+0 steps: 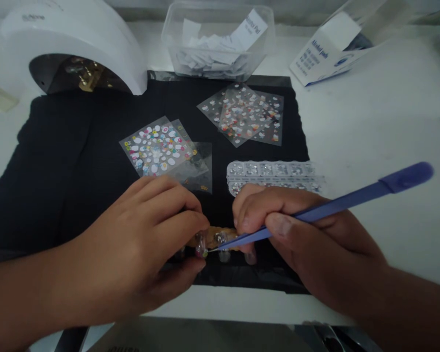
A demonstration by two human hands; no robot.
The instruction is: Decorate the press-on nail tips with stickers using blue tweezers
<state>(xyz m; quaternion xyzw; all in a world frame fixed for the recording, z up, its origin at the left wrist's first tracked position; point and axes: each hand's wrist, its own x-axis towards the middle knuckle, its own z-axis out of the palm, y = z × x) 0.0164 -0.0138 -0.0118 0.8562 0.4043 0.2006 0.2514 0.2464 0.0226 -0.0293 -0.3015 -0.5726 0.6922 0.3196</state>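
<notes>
- Purple plastic tweezers (326,208) sit in your right hand (308,234), pinched between thumb and forefinger partway along the shaft; the tips point left and meet at the nail tips.
- Your left hand (143,244) curls over the left end of a tan strip of nail tips (216,239), thumb and fingers pinching it down on the black mat (77,161). Part of the strip is hidden under the fingers.
- That strip lies at the near edge of the mat, between both hands, low centre of the view.
- Handling, as a judgement: the nail tips look light, thin and smooth, so likely to skid or flip if pushed from the side. Hold at the strip end, not on the decorated faces.
- Whatever sits at the tweezer tip is too small to tell. If it is a gem or sticker it will be tiny and easy to drop; grip gently.
- Just behind the right hand: a clear rhinestone tray (275,175), touching-close to the knuckles.
- Further back on the mat: two stacks of sticker sheets (157,149) (245,113).
- Rear of the desk (381,127): white nail lamp (73,44), clear tub of paper packets (218,41), alcohol pad box (320,58).
</notes>
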